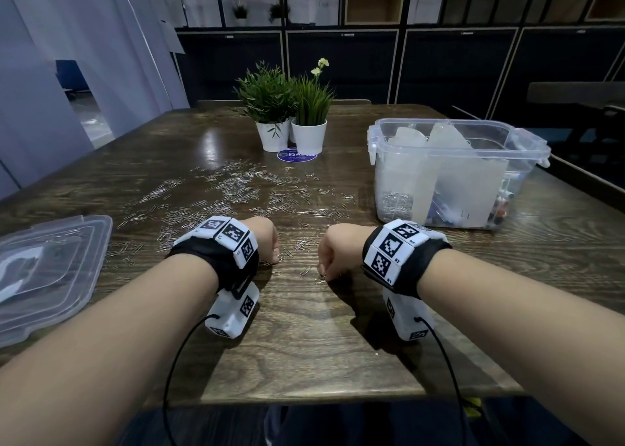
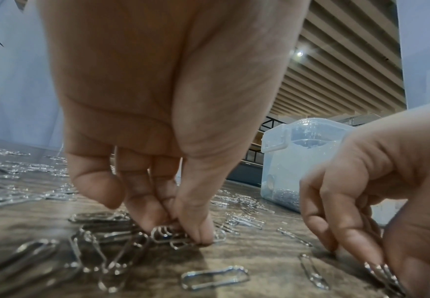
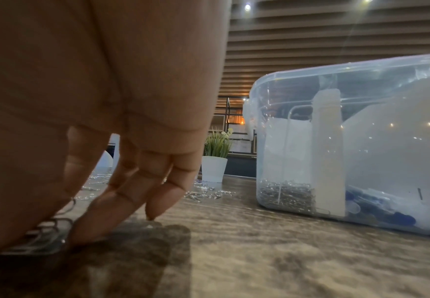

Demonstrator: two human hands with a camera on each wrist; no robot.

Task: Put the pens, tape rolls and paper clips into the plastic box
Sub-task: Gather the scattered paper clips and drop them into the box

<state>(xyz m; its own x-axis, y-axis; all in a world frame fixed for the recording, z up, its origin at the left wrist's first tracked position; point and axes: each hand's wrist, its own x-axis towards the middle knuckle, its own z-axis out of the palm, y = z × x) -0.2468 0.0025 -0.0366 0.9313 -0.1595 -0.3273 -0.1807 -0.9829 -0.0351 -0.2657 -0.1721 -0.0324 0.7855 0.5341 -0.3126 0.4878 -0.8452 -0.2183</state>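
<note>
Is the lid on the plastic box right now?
No, the plastic box stands open at the top, and the lid lies flat on the table's left side.

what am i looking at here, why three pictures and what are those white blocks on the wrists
No robot here: a person sorts stationery. The white blocks are wrist-worn cameras. One picture comes from a head camera looking down; the other two look along each hand. On the wooden table lie scattered paper clips, a loose lid, two potted plants and the open plastic box, already holding clips and blue items. The left hand pinches clips against the table; the right hand has a similar grip on a few clips.
</note>
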